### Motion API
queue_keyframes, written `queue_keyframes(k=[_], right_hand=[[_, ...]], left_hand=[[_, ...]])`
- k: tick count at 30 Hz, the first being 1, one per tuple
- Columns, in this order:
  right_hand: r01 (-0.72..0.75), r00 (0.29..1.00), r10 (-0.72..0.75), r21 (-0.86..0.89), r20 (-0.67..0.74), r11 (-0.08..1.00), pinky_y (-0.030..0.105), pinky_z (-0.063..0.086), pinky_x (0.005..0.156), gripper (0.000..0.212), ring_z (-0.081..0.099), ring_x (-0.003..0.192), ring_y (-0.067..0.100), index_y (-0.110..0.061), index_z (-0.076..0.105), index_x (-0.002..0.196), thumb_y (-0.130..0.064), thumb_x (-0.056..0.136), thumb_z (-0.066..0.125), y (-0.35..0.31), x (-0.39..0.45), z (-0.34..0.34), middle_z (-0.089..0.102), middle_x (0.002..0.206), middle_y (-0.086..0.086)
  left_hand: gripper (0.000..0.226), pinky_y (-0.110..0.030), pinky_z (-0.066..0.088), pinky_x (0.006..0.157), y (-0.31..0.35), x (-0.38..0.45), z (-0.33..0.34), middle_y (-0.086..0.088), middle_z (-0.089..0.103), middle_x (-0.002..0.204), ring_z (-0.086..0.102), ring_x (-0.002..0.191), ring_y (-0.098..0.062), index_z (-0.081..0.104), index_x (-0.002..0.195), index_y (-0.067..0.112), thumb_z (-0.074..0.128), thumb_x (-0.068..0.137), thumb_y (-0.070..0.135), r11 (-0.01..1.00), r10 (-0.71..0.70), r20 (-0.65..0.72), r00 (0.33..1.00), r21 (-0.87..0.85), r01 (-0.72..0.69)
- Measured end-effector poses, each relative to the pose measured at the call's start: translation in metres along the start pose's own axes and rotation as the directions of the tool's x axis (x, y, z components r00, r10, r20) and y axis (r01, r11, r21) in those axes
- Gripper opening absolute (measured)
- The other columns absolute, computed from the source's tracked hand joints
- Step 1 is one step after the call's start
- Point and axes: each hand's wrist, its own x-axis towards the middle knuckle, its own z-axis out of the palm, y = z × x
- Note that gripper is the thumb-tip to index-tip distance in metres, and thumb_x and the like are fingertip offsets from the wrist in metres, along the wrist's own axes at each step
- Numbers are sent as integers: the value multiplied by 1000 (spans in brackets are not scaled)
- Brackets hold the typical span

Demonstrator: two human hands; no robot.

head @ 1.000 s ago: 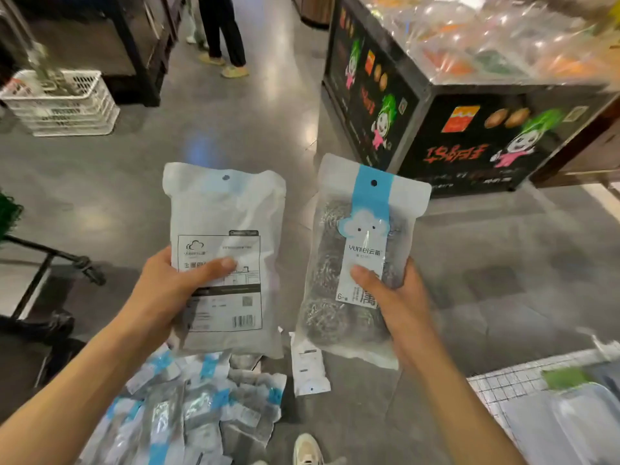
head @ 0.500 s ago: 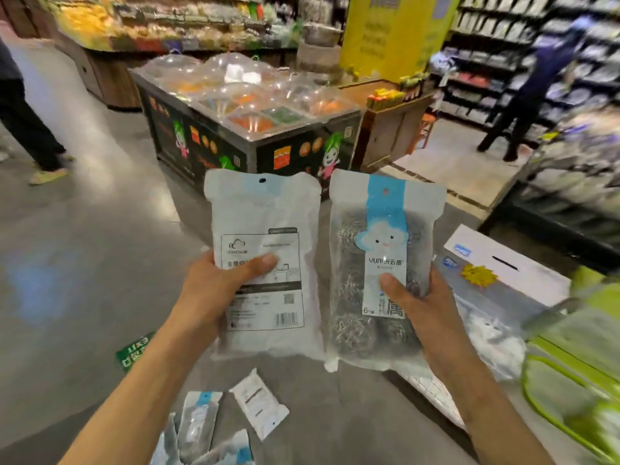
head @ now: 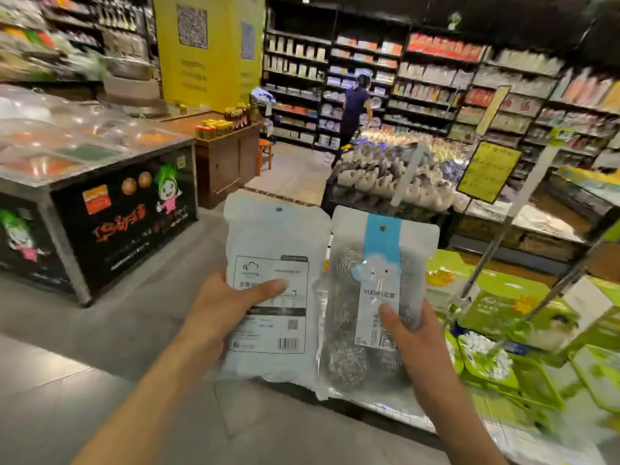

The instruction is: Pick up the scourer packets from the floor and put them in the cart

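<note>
A: What are the hands doing?

B: Each holds one scourer packet upright in front of the chest. The left hand (head: 221, 313) grips the white packet (head: 273, 290), thumb laid across the printed label, fingers curled behind it. That packet shows its back: a barcode at its lower right.

A: And the other?

B: The right hand (head: 414, 340) grips the blue-striped packet (head: 375, 297), thumb pressed on the label strip, fingers wrapped behind its right edge. Steel scourers show through the clear film. The two packets sit side by side, edges touching or just overlapping.

A: Where is the cart?

B: At four o'clock from the packets, low right, blurred: a green cart (head: 523, 374) with green trays and a white bundle inside. Both packets are up in the hands, left of it and not in it.

A: Around them?

B: A black display counter (head: 110, 216) at nine o'clock, a yellow pillar (head: 208, 48) at eleven, stocked shelves (head: 436, 82) at one, with a person (head: 354, 109) standing before them.
</note>
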Motion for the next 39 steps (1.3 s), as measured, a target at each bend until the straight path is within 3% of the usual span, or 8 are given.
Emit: queue_keyframes(k=[3, 7, 12, 14, 22, 27, 33, 39], right_hand=[[-19, 995, 19, 6, -93, 1000, 37, 59, 90, 44, 74, 106, 11, -30, 63, 129, -44, 88, 68, 10, -7, -78, 77, 114, -11], [-20, 961, 22, 8, -275, 1000, 41, 58, 95, 48, 74, 105, 8, -33, 65, 124, -50, 79, 69, 19, -27, -180, 77, 112, -15], [-59, 847, 42, -15, -530, 998, 40, 59, 95, 59, 73, 107, 11, -31, 62, 132, -60, 81, 74, 30, -64, -301, 75, 119, -7], [-74, 780, 56, -3, -624, 997, 35, 61, 89, 45, 75, 102, 10, -29, 62, 130, -46, 90, 72, 34, -82, -343, 77, 117, -6], [-141, 406, 116, 63, -906, 988, 24, 63, 75, 20, 77, 90, 6, -32, 64, 114, -27, 95, 70, 58, -151, -478, 79, 103, -14], [-183, 173, 135, 103, -976, 978, 33, 63, 81, 36, 76, 98, 10, -29, 61, 129, -37, 94, 70, 69, -181, -539, 78, 114, -8], [-230, -131, 120, 148, -984, 962, 11, 54, 66, 28, 71, 85, -11, -40, 60, 115, -39, 90, 72, 78, -229, -602, 74, 105, -22], [-257, -424, 83, 208, -902, 944, 36, 59, 91, 63, 73, 98, 2, -32, 61, 130, -58, 74, 73, 95, -305, -648, 75, 114, -14]], left_hand=[[33, -35, 63, 64, -11, -6, 76, -5, 81, 90, 79, 79, -23, 75, 103, 14, 89, 74, 16, 999, -19, 88, 996, 28, 17], [34, -37, 64, 69, -31, -13, 185, -7, 81, 94, 79, 85, -25, 75, 107, 11, 87, 76, 12, 999, -13, 247, 969, 53, 0], [28, -32, 62, 68, -56, -26, 328, 0, 81, 89, 79, 80, -18, 75, 101, 15, 87, 75, 11, 994, -11, 485, 875, 98, -42], [32, -35, 61, 74, -68, -33, 383, -3, 81, 91, 79, 81, -21, 75, 102, 13, 88, 73, 12, 991, -36, 572, 819, 127, -45], [42, -44, 61, 79, -125, -82, 591, -10, 80, 99, 78, 90, -31, 76, 108, 11, 89, 69, 15, 980, -169, 879, 445, 198, -18], [30, -38, 63, 73, -157, -124, 711, -5, 81, 95, 79, 84, -24, 77, 105, 13, 86, 77, 12, 967, -233, 950, 207, 249, -53], [31, -37, 61, 73, -192, -201, 826, 2, 81, 91, 79, 80, -18, 76, 102, 20, 89, 74, 21, 940, -331, 939, -90, 320, -118], [28, -33, 62, 67, -235, -318, 904, 2, 81, 90, 79, 78, -18, 75, 102, 20, 87, 77, 18, 914, -401, 863, -308, 352, -203]])
